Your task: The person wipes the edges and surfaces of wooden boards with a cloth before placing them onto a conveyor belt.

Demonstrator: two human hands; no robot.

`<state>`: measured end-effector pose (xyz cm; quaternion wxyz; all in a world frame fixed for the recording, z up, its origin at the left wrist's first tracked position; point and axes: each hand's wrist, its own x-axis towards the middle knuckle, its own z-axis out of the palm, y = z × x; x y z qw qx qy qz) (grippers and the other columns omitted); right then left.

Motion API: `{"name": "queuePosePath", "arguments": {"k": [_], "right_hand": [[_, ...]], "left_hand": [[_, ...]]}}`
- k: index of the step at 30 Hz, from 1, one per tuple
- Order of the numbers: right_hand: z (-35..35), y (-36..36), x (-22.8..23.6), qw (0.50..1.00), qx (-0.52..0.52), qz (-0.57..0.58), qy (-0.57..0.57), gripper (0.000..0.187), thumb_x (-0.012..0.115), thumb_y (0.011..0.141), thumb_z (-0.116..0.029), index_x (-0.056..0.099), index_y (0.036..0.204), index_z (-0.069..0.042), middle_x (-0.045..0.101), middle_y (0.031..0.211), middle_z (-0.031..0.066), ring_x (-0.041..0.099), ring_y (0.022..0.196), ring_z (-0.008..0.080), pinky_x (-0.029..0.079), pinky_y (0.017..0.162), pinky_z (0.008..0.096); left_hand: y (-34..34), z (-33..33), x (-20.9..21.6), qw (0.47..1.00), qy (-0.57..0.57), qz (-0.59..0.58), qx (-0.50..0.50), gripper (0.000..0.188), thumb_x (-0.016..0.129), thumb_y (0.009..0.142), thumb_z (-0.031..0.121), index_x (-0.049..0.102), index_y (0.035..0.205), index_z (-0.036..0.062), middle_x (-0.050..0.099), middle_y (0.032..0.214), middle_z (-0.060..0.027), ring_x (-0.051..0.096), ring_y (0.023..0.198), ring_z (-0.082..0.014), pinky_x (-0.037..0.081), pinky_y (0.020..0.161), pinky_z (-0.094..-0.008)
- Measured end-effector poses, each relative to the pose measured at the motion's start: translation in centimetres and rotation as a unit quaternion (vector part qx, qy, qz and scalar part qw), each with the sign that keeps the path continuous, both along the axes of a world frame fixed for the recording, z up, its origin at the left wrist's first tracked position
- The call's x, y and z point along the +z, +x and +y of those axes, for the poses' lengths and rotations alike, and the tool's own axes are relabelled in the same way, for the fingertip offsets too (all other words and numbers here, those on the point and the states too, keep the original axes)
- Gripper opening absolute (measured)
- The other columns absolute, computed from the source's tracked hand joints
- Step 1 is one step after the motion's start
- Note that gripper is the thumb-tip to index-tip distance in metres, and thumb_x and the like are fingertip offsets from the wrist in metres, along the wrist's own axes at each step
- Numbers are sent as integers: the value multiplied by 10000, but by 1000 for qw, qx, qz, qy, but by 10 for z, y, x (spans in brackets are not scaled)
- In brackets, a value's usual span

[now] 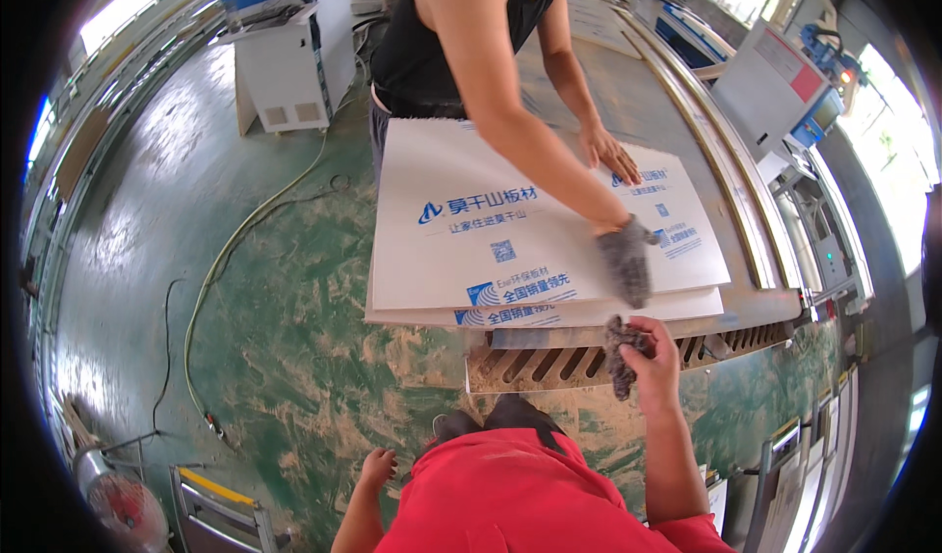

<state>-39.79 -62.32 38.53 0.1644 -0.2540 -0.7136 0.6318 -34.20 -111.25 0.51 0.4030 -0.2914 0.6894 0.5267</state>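
The person's red shirt (520, 499) is closest. The right hand (650, 355) grips a grey glove (618, 349); the left hand (377, 469) hangs loosely open above the dusty green floor (285, 347). Two white boards (510, 229) lie on the tabletop (628, 329).

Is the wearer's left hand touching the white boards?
No, the left hand hangs low beside the red shirt, apart from the white boards; the right hand holds a grey glove.
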Motion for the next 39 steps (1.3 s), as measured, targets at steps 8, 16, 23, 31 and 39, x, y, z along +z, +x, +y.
{"name": "queuePosePath", "arguments": {"k": [8,16,23,31,39], "right_hand": [[86,16,7,987,-141,35,67,357,611,820,105,621,1156,-15,627,1001,26,590,901,114,477,819,248],[134,-18,3,978,-64,31,197,260,644,800,62,645,1050,-11,641,964,64,604,873,149,480,805,274],[191,-45,0,960,67,115,247,273,630,785,94,646,1040,-2,608,1015,152,616,908,318,493,808,333],[344,-81,-18,925,-13,60,374,347,625,777,65,616,1110,-34,595,1079,156,577,1014,380,487,864,426],[361,-104,-44,907,97,26,409,380,664,793,-3,609,1167,-46,590,1177,130,534,1113,362,471,958,443]], "left_hand": [[-38,30,4,996,-3,20,-89,313,594,946,304,630,1081,24,666,832,-99,628,635,-200,501,528,-347],[-69,65,11,999,-34,-4,21,217,558,938,223,598,1064,50,632,766,-111,583,547,-204,469,488,-334],[-6,94,-83,981,-64,34,-181,279,558,927,255,593,1107,45,657,835,-132,640,670,-233,505,572,-381],[-37,234,51,997,-55,-59,-20,317,575,944,283,584,1132,28,657,852,-114,641,692,-222,501,576,-348],[12,257,43,990,-104,-97,-10,316,588,952,289,587,1142,37,670,873,-108,622,647,-191,502,578,-340]]}}
